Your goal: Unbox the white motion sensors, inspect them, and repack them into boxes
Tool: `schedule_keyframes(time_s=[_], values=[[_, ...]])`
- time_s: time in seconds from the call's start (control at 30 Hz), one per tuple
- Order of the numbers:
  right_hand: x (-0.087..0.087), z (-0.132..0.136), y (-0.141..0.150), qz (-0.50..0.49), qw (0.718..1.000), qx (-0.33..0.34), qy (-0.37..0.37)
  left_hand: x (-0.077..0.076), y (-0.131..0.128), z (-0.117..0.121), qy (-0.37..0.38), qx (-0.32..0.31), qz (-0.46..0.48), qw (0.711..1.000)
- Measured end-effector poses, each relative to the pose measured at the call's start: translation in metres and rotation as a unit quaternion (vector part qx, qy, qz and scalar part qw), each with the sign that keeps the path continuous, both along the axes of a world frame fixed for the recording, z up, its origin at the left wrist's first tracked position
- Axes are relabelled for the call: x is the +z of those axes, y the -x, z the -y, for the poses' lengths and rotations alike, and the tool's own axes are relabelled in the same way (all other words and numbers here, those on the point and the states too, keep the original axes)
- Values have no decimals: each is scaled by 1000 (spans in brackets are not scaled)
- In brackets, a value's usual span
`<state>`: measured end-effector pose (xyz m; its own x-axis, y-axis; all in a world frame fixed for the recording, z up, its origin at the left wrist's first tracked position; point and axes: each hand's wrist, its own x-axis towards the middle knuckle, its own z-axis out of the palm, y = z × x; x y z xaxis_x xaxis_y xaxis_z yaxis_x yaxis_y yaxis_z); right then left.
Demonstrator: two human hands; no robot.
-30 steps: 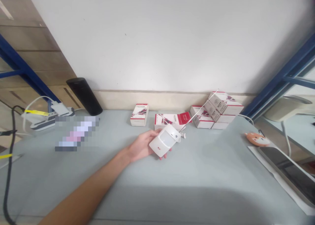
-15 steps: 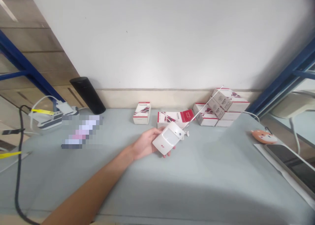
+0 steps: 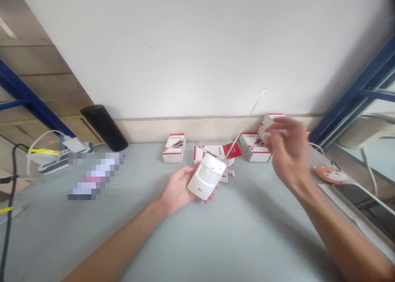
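Note:
My left hand (image 3: 176, 188) is closed round a white sensor unit (image 3: 206, 175) with a clear window and a small red mark, held just above the pale table (image 3: 216, 241). A thin metal antenna (image 3: 245, 124) sticks out of the unit, slanting up to the right. My right hand (image 3: 285, 148) hovers to the right of the antenna, blurred by motion, fingers loosely curled and holding nothing that I can see. A small white bracket (image 3: 225, 174) lies on the table behind the unit.
Red-and-white boxes stand along the wall: one alone (image 3: 174, 147), one lying open (image 3: 216, 152), a stack (image 3: 256, 142) behind my right hand. A black cylinder (image 3: 103, 127) and a power strip (image 3: 58, 158) are at left. An orange toy (image 3: 330, 174) and a tablet (image 3: 367, 210) lie at right.
My right hand has come into view from the right, up near the antenna. My left hand has tilted the sensor unit so the antenna points more steeply upward.

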<state>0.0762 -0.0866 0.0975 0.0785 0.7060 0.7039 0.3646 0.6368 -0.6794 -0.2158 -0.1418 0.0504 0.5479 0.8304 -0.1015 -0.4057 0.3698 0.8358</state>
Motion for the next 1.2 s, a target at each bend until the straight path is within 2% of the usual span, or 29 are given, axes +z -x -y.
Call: schedule_keyframes(time_s=[0.13,0.2,0.27,0.4,0.6,0.87,1.03,1.13,1.2], values=[[-17,-4,9,-120,975,120,142,1,-4,4,12,-26,-17,999],[-19,-4,8,-182,964,125,150,0,-5,5,20,-46,-32,998],[-20,-4,6,-205,964,102,136,-1,-5,6,29,-67,-44,996],[-22,-8,0,-187,970,73,135,1,-4,5,38,-85,-51,994],[-25,-18,-15,-187,962,103,170,3,-3,4,54,-68,-42,995],[-11,-16,-29,-177,968,106,145,-3,0,2,61,-62,-38,996],[-15,-15,-20,-198,963,102,152,-5,-4,5,61,-19,-35,997],[-24,-9,-3,-181,966,92,163,-5,-7,6,78,26,-27,996],[-30,-1,12,-154,965,111,179,-2,-9,6,94,47,-17,994]])
